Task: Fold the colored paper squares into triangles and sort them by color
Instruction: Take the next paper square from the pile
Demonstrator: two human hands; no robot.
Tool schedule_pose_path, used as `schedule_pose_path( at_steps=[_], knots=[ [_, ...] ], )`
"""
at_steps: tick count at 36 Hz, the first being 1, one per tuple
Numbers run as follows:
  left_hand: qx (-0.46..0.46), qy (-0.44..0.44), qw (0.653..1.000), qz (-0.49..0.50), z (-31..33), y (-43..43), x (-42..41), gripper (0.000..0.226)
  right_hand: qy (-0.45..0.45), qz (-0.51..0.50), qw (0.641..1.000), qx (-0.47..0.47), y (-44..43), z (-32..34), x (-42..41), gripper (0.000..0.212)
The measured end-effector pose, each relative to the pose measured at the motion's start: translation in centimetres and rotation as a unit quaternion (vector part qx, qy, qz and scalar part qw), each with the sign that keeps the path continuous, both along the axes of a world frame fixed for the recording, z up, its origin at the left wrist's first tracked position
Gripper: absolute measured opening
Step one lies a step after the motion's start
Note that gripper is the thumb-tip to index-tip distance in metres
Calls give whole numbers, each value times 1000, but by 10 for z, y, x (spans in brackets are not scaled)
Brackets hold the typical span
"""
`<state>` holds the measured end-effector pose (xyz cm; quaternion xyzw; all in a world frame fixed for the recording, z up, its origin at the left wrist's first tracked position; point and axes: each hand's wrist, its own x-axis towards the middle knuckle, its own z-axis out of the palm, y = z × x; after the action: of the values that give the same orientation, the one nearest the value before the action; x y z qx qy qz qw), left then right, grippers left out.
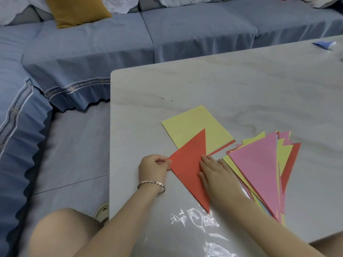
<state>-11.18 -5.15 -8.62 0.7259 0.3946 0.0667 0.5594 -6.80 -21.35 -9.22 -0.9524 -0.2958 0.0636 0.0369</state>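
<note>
A red paper folded into a triangle [188, 164] lies on the pale marble table [222, 86]. My left hand [155, 166] pinches its left corner. My right hand [216, 173] lies flat on its right side with straight fingers pressing it down. Behind it sits a stack of unfolded squares [194, 127] with a yellow sheet on top and a red edge showing beneath. To the right a fanned pile of folded triangles [259, 164] mixes pink, yellow and red, with pink on top.
A clear plastic wrapper [200, 221] lies on the table near its front edge. A blue packet [323, 45] sits at the far right corner. A blue sofa [167, 34] with a mustard cushion [78, 12] runs round the table's left and far sides.
</note>
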Motion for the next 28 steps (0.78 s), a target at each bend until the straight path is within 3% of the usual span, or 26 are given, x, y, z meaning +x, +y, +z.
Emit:
schedule_pose_path(
  at_steps=[3, 10, 18, 24, 28],
  knots=[
    [-2, -4, 1000, 4, -2, 0, -1, 23, 52, 16, 998, -41, 3, 1, 18, 49],
    [-16, -13, 1000, 12, -5, -1, -2, 19, 61, -9, 994, -85, 25, 12, 66, 47],
    [-26, -10, 1000, 12, -5, 1, -2, 20, 73, 9, 995, -66, 30, 11, 104, 42],
    [-26, -7, 1000, 15, -5, 0, -1, 21, 131, 36, 983, -126, 17, 15, 101, 87],
    [-22, -5, 1000, 15, -5, 0, -2, 19, 123, 54, 978, -157, 5, 18, 81, 98]
  ],
)
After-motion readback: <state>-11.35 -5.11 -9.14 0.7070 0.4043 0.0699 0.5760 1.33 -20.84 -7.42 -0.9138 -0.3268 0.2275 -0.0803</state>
